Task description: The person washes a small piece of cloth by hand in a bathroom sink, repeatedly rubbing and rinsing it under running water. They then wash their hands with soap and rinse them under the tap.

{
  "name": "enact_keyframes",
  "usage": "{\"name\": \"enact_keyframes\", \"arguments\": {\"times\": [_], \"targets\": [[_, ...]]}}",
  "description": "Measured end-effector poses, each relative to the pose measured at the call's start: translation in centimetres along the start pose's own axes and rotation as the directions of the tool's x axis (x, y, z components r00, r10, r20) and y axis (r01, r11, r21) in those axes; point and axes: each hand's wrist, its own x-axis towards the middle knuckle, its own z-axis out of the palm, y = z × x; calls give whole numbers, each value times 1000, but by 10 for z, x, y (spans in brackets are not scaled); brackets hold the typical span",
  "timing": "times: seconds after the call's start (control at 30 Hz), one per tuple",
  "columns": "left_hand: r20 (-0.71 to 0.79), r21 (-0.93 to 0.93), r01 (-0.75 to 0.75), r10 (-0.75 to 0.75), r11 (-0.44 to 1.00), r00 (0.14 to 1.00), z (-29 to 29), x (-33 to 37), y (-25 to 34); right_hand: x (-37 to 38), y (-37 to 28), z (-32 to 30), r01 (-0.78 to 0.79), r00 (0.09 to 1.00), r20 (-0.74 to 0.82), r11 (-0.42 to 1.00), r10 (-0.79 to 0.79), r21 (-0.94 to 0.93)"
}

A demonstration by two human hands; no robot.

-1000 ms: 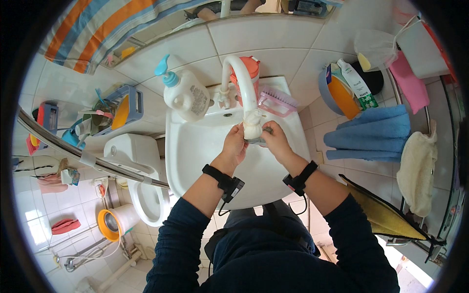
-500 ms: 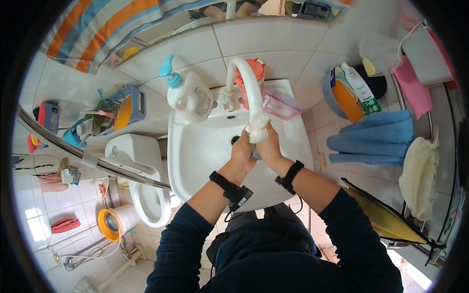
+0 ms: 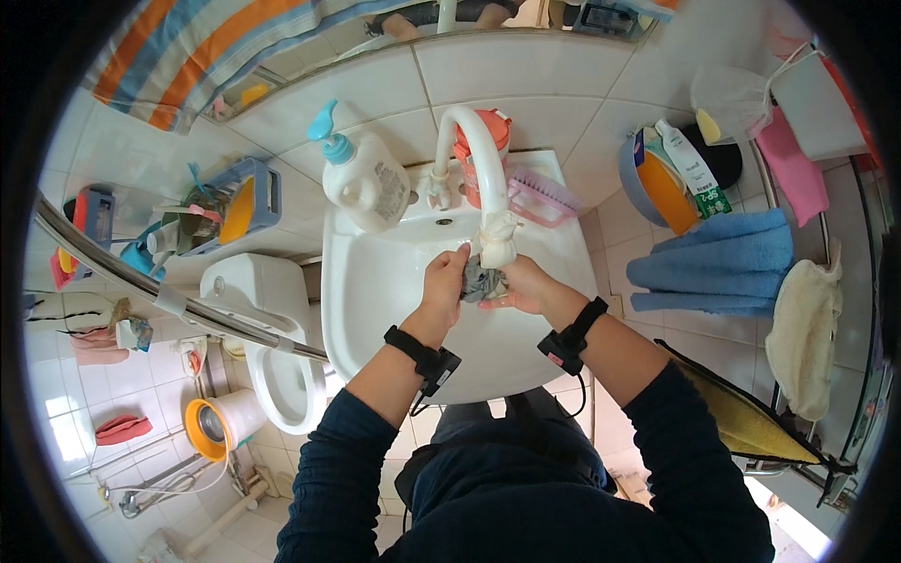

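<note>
We held a grey cloth [image 3: 481, 281] under the tap [image 3: 483, 178] | left hand [image 3: 443, 284] fingers gripped it | right hand [image 3: 522, 286] fingers gripped it | over the sink [image 3: 375, 291]

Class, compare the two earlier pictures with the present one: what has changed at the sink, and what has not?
Both hands, left and right, have shifted slightly below the cloth-wrapped white tap spout and now hold a small grey cloth between them, not clearly seen before. The white basin, white pump bottle and pink brush stayed put.
</note>
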Motion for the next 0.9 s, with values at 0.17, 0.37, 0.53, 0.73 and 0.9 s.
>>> {"name": "enact_keyframes", "arguments": {"times": [0.17, 0.37, 0.53, 0.73, 0.9], "targets": [[8, -224, 324, -331, 919, 944, 5, -7, -10, 2, 16, 21, 458, 805, -76, 698, -588, -550], [146, -378, 226, -183, 898, 972, 18, 4, -27, -8, 20, 45, 482, 613, -199, 561, -765, -673], [57, -390, 142, -130, 910, 990, 32, -4, -15, -11, 8, 54, 512, 441, -215, 441, -871, -737], [38, -331, 143, -138, 933, 990, 40, -15, 1, -10, 10, 45, 578, 362, -229, 410, -904, -705], [-74, -258, -33, 15, 965, 997, 29, -1, -14, -1, 12, 32, 449, 586, -313, 621, -747, -642]]}}
